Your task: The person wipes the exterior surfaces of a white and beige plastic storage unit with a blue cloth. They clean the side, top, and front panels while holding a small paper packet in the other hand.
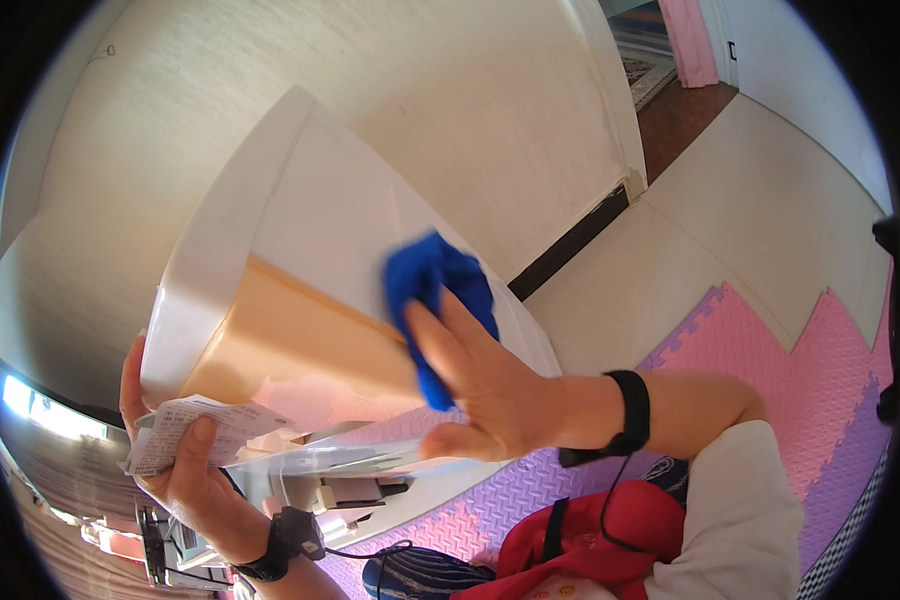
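Note:
A glossy white and orange piece of furniture (pixel 322 330), likely a cabinet, stands in front of me beside the wall. My right hand (pixel 487 390) presses a bunched blue cloth (pixel 439 281) against its white face, near the border with the orange part. The cloth and fingers are slightly blurred. At the lower left, my left hand (pixel 202 480) pinches a folded printed paper (pixel 195 427) under the thumb. Its fingers reach around the furniture's white edge, partly hidden behind it. Both wrists wear black bands, and a small black box with a cable sits on the left one.
Pink and purple foam mats (pixel 780 375) cover part of the tiled floor (pixel 690 247) at the right. A pale wall (pixel 450 97) with a dark baseboard (pixel 570 244) rises behind the furniture. A doorway with a pink curtain (pixel 690 45) lies at the top right. A black metal rack (pixel 169 551) stands lower left.

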A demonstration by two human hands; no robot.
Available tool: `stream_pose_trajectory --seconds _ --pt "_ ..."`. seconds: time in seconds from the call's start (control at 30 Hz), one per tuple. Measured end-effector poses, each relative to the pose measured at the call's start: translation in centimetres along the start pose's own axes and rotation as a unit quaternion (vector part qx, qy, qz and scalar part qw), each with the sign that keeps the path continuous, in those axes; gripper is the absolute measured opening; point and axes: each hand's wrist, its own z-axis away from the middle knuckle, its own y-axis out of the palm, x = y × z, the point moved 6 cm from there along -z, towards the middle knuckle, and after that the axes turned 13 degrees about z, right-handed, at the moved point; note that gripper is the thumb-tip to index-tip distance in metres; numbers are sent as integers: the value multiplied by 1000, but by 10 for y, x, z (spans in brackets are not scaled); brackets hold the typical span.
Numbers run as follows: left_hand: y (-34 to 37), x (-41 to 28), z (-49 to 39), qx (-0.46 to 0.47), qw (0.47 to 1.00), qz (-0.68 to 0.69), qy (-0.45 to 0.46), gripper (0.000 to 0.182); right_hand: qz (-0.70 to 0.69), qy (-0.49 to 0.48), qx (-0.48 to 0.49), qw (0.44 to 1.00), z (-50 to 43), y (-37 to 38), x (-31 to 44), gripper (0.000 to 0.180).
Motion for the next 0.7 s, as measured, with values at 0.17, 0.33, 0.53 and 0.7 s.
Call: stream_pose_trajectory --seconds 0.17,0.33,0.53,0.7 --pt "-4 2 0 -11 1000 -22 -4 75 32 -134 -79 987 -56 -6 28 78" --pt "-5 4 4 -26 999 -36 19 75 53 -149 4 987 -5 2 19 69" --pt "-2 6 1 -26 999 -28 31 70 44 -122 42 991 8 1 12 61" --pt "-8 8 4 -51 995 -70 40 67 3 -113 -103 988 -39 2 7 63"
